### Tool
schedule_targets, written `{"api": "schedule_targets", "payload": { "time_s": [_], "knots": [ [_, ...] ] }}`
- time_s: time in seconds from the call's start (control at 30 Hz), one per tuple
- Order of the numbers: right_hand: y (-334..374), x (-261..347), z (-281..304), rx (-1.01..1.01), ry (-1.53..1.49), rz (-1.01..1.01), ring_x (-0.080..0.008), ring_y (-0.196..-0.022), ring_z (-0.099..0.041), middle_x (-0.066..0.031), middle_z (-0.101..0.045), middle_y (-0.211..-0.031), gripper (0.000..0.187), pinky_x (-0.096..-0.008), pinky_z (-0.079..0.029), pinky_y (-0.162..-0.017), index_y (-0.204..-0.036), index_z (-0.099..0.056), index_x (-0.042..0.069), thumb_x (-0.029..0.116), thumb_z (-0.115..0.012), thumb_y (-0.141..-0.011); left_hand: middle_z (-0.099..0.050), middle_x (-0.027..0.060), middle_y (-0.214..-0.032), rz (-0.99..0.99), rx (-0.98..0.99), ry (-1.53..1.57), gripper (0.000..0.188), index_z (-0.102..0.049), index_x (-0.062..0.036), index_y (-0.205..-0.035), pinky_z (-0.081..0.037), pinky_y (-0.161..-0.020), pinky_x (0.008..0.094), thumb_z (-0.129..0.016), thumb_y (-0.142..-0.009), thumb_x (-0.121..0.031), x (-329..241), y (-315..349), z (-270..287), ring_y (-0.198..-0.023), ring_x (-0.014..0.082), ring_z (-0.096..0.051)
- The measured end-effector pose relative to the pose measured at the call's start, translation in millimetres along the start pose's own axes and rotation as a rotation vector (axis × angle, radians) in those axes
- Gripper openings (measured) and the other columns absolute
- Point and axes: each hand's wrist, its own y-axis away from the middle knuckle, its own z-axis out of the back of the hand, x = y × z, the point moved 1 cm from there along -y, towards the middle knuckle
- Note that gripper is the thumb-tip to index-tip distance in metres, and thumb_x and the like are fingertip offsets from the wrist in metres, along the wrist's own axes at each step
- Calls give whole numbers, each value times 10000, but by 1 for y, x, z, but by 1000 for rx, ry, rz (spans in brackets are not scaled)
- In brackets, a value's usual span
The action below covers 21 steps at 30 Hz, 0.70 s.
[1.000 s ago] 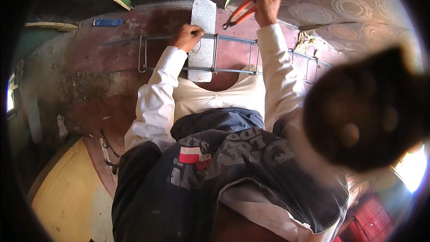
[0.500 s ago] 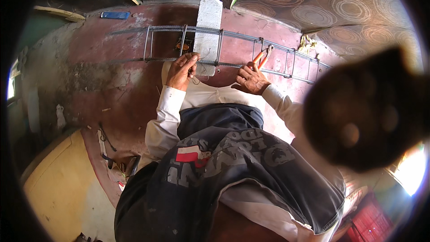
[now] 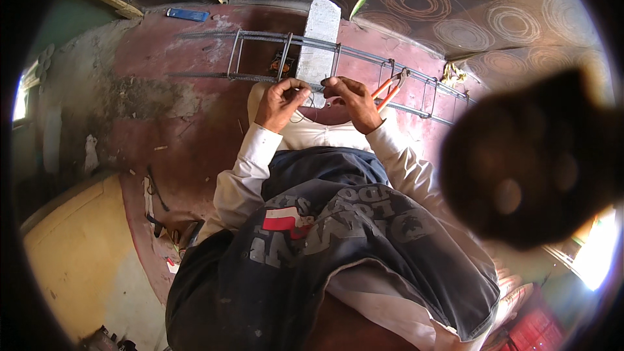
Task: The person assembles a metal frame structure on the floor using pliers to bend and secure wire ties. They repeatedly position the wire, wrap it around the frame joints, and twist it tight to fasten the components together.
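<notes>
A steel rebar cage [image 3: 370, 58], long bars joined by square stirrups, spans the space before me, partly over a pale concrete block [image 3: 322, 25]. Thumb and fingers of my left hand [image 3: 281, 105] pinch a thin tie wire [image 3: 314, 117] at the near bar. Beside it, my right hand [image 3: 356, 104] is closed, fingertips at the bar near a stirrup. Pincers with orange handles [image 3: 389, 96] stick out from the right palm, jaws pointing away; the grip on them is partly hidden. Whether the right fingertips also hold the wire is unclear.
A blue tool [image 3: 187, 14] lies at the far left on the worn red floor [image 3: 175, 110]. An orange-and-black object [image 3: 281, 62] sits beside the block. Yellowish scraps [image 3: 454, 75] lie near the cage's right end. A dark blurred shape [image 3: 526, 162] covers the right side.
My right hand has moved left along the cage to beside my left hand, the pincers coming with it and now lying outward behind the fingers. The whole view has shifted slightly.
</notes>
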Motion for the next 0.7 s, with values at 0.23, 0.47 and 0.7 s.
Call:
{"api": "schedule_targets", "payload": {
  "time_s": [0.23,0.47,0.7],
  "knots": [
    [-3,-25,-34,-34,-147,160,-111,-740,-605,-44,-643,-824,163,-242,-460,-668,-958,-588,9,169,-587,-928,-556,-39,-681,84,-211,-80,148,-659,-37,-923,-333,-473,212,-679,-868,-172,42,49,19,-515,29,-413],
    [-14,-35,-64,-100,-139,36,-153,-688,-660,-84,-667,-811,117,-266,-505,-579,-953,-595,-19,86,-584,-903,-640,85,-782,356,-477,-108,269,-641,-30,-1011,-508,-593,341,-655,-874,-260,75,88,75,-659,162,-639],
    [-36,-43,-107,-55,-67,-26,-156,-681,-673,-94,-676,-783,183,-260,-494,-562,-938,-620,-40,130,-616,-869,-679,141,-924,-119,-565,-765,299,-582,-57,-1173,-505,-707,401,-508,-954,-246,19,82,42,-821,307,-658]
  ]
}}
